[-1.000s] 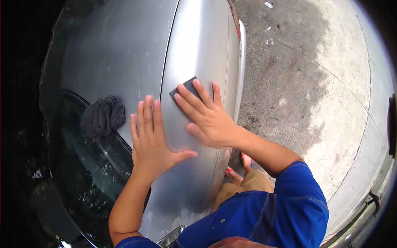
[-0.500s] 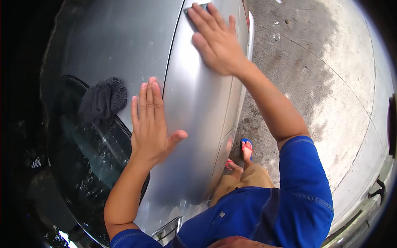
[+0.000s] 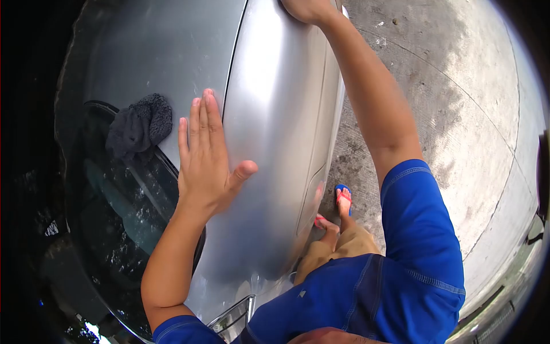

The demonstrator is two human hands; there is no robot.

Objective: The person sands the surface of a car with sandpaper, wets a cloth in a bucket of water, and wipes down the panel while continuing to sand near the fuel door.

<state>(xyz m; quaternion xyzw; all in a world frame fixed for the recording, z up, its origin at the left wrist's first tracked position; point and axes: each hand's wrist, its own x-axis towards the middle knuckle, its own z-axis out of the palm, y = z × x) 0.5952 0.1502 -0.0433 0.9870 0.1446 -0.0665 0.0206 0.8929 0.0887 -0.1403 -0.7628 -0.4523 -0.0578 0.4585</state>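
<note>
Silver car body [image 3: 286,114]: runs from top edge to lower centre; upper end cut off, left side fading into dark border. Concrete floor [image 3: 401,69]: clear room right of the body's edge. Window glass [image 3: 123,203]: dark, reflective; interior unreadable. Left hand [image 3: 205,157]: over the body, fingers straight, thumb spread wide, no object visible in grip; underside hidden. Right hand [image 3: 307,8]: fingers out of frame at top; cannot tell spread or anything held. Dark cloth [image 3: 140,126]: bunched over glass rim, narrow silver gap to left hand. Panel seam [image 3: 233,60]: thin line, lost behind left hand.
</note>
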